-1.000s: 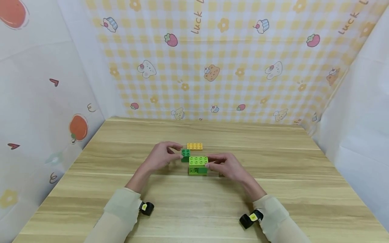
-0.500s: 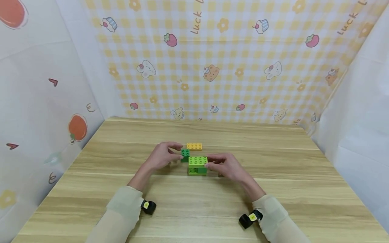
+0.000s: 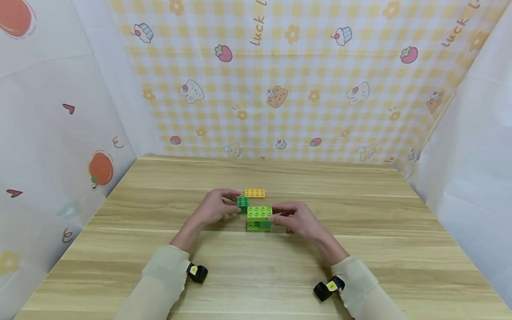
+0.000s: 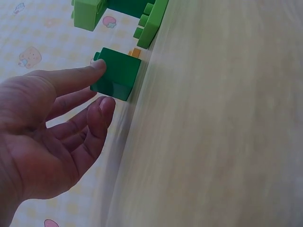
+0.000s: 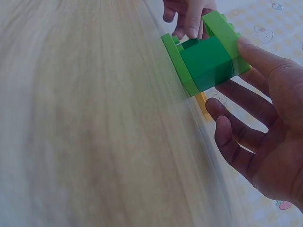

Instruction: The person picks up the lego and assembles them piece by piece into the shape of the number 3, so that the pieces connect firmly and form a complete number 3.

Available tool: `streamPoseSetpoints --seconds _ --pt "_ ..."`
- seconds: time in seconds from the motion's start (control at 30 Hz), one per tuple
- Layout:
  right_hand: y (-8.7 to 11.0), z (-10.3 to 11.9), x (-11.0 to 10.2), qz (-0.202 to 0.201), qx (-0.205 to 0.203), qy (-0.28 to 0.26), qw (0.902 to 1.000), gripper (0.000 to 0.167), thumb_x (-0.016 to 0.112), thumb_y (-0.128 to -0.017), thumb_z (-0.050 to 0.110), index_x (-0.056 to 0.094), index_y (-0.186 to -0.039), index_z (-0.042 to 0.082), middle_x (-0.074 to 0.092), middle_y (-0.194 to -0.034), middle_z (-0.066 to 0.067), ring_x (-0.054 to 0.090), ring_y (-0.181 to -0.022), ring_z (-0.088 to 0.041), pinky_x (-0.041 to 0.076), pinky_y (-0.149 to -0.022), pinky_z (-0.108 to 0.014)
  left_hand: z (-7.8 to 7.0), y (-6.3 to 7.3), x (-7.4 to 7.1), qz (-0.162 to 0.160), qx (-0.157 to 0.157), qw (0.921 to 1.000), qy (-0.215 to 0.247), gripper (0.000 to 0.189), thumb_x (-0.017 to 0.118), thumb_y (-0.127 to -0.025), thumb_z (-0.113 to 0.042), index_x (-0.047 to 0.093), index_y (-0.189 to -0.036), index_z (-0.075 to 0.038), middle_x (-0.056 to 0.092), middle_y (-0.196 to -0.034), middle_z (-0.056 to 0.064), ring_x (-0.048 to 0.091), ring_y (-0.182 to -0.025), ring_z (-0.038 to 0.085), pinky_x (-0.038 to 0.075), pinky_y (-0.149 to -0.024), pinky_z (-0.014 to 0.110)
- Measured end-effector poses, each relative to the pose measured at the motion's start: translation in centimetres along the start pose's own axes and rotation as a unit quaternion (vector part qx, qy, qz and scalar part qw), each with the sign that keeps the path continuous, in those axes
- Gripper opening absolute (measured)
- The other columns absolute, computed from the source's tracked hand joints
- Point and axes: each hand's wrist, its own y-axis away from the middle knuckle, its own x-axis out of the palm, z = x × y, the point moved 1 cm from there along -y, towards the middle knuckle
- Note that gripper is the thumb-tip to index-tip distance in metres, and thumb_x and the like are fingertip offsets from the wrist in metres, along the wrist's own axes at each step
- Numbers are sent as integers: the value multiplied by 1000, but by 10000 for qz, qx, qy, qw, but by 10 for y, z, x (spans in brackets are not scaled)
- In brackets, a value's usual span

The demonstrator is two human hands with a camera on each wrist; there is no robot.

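Observation:
A dark green toy brick [image 3: 242,202] with studs on top is pinched between the thumb and fingers of my left hand [image 3: 212,206]. In the left wrist view the thumb lies against the near side of that dark green brick [image 4: 117,73]. My right hand [image 3: 297,218] grips the right end of a small brick stack [image 3: 259,213]. Two lime green bricks, one above and one below, sandwich a dark green block [image 5: 207,64] at the stack's right side. An open gap with bare studs shows at its left. The fingers' far sides are partly hidden.
Behind the bricks a yellow flat brick [image 3: 254,193] lies on the wooden table [image 3: 248,275]. A patterned yellow cloth [image 3: 296,115] hangs at the table's back, and white sheets stand at both sides.
Both hands keep their holds with hardly any movement. The whole head view has shifted very slightly, and the left forearm has crept a little to the right.

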Motion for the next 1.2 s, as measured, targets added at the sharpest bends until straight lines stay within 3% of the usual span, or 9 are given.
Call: streamPoseSetpoints --seconds 0.53,0.93,1.2 --pt "0 -1 0 26 -56 -2 10000 47 77 -98 33 71 -137 8 79 -117 -11 65 -82 -18 54 -59 -28 2 -3 6 -92 -68 9999 -107 50 80 -92 -6 66 -140 -5 69 -123 16 70 -105 26 55 -67 29" --pt "0 0 2 11 33 -91 10000 46 78 -97 32 71 -137 8 79 -116 -11 65 -79 -20 53 -58 -27 2 -3 6 -114 28 9997 -234 44 81 -91 -8 70 -133 -4 72 -121 13 71 -105 25 57 -77 31" --pt "1 1 3 -22 104 -95 9999 46 79 -97 31 72 -136 10 79 -116 -10 63 -78 -19 53 -58 -27 0 0 7 -109 -6 9998 -169 41 79 -94 -13 69 -133 -6 72 -122 16 70 -94 21 55 -67 30"
